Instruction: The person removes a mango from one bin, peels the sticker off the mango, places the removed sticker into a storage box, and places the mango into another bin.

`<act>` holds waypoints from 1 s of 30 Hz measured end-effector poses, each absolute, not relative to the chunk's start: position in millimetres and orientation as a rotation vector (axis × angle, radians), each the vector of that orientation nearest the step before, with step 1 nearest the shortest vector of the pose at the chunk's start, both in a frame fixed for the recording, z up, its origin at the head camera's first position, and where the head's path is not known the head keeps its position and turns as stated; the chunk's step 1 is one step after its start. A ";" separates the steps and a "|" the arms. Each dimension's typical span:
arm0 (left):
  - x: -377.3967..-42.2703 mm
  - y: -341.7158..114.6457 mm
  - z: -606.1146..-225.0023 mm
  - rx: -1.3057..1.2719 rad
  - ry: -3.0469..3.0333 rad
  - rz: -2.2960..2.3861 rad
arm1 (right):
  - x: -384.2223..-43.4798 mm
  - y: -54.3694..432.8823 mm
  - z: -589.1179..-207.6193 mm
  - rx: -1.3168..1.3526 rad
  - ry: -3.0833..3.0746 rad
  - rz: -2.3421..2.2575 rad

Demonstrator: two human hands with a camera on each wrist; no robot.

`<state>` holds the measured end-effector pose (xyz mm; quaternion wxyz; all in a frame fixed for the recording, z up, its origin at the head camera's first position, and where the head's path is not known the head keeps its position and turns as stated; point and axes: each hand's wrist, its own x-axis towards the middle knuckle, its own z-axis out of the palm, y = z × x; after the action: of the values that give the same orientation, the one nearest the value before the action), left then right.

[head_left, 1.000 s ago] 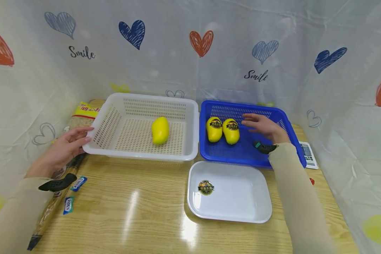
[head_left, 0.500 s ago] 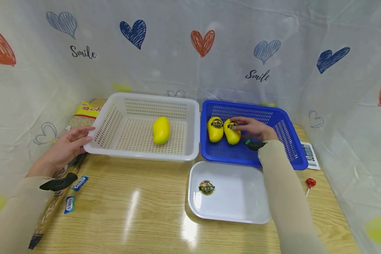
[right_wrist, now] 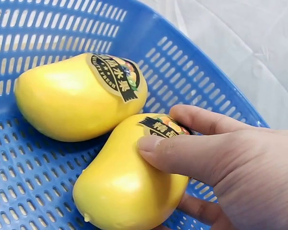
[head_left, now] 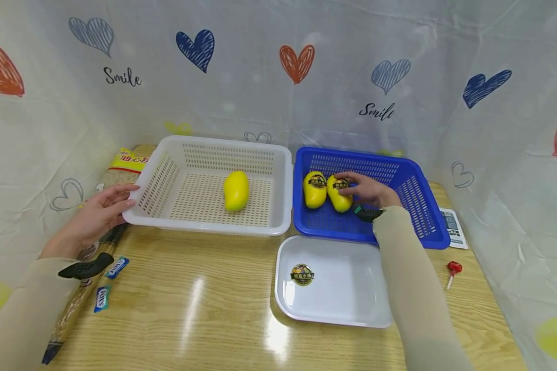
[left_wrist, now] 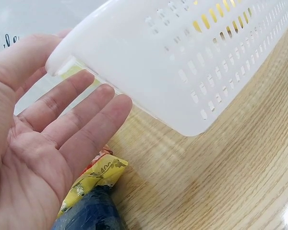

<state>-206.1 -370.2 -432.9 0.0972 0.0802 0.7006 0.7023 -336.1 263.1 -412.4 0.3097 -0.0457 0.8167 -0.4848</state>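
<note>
My right hand [head_left: 369, 190] reaches into the blue basket [head_left: 427, 206] and grips the right one of two stickered mangoes. In the right wrist view the thumb lies across this mango [right_wrist: 129, 182], partly over its black label, with fingers around the far side. Touching it is the other labelled mango [right_wrist: 77, 98]. My left hand [head_left: 93, 216] holds the left rim of the white basket [head_left: 213, 226]; the left wrist view has the thumb at the rim and three fingers nearly straight below it. One mango [head_left: 236, 191] without a visible label lies inside that basket.
In front of the blue basket stands a white tray [head_left: 343, 283] with a round fruit label [head_left: 302, 274] in it. A red lollipop [head_left: 454, 268] lies at right. At left are two small wrapped packets [head_left: 101, 299] and a yellow-topped bag [head_left: 127, 162].
My right hand has moved left and closed around the right mango in the blue basket. The left hand stays at the white basket's rim.
</note>
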 end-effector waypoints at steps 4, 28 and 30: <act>-205.9 -369.3 -432.2 0.234 2.078 2.073 | -336.1 262.8 -413.9 -0.119 2.163 -1.269; -206.2 -370.1 -433.6 0.275 2.050 2.098 | -336.5 262.5 -411.4 -0.187 2.168 -1.212; -206.3 -369.7 -433.7 0.279 2.048 2.092 | -335.0 263.5 -407.9 -0.219 2.177 -1.184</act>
<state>-206.3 -369.7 -433.7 0.1002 0.0944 0.6930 0.7077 -335.0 263.5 -407.9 0.3212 -0.0835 0.8287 -0.4508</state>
